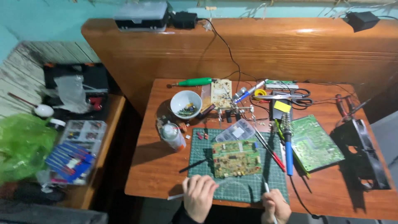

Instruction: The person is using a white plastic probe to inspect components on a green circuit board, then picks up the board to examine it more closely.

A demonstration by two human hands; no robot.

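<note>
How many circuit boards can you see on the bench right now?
3. One circuit board lies on the green cutting mat. A larger green board lies right of the mat. A pale board stands clamped behind the white bowl. Clutter may hide others.

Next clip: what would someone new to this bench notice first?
The eye lands on the circuit board lying on the green cutting mat at the table's near edge, with the left hand and right hand just below it, each gripping a thin tool. To its right sit a blue-handled soldering iron and a second green board; a white bowl stands behind.
</note>
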